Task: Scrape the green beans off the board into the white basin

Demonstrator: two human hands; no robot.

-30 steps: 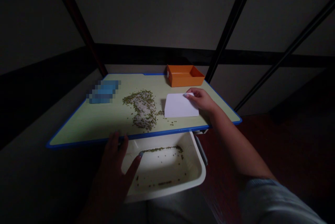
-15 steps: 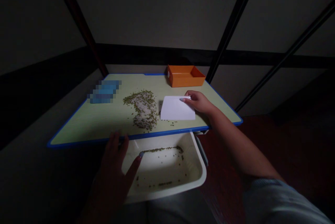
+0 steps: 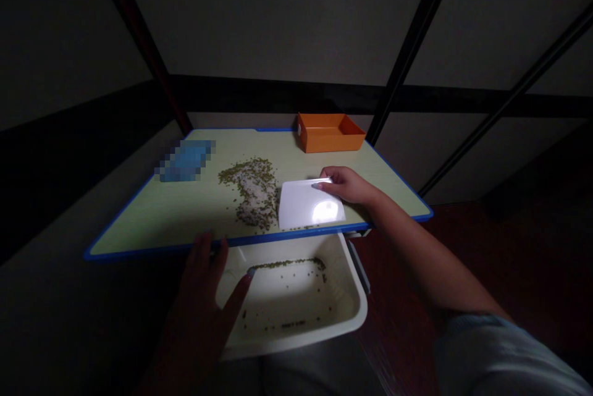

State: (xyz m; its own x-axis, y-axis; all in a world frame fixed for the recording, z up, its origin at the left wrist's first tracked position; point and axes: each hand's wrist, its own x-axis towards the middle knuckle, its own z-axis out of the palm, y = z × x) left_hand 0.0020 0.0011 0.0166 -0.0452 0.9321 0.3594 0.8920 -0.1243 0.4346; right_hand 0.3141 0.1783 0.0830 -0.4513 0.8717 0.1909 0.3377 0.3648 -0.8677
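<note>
In the head view, my right hand (image 3: 345, 186) pinches the upper right edge of a white scraper (image 3: 303, 203), thumb on top. The flat blade leans on the table near its front edge, with a bright glare on it and small grains along its lower edge. Left of it lies a spread pile of green grains mixed with white ones (image 3: 254, 192). My left hand (image 3: 204, 291), in shadow, has its fingers apart at the left side of a white tub (image 3: 352, 322). Its thumb reaches over the tub's interior, where green grains line the far side and a few are scattered.
The light green table (image 3: 152, 217) has a blue rim, and the tub sits below its front edge. An orange box (image 3: 331, 141) stands at the back right. A blurred-out blue item (image 3: 188, 161) lies at the left. Dark panels rise behind the table.
My right hand has drawn the scraper towards the table's front edge and slightly left, tilting it so glare shows. My left hand and the tub stay about where they were.
</note>
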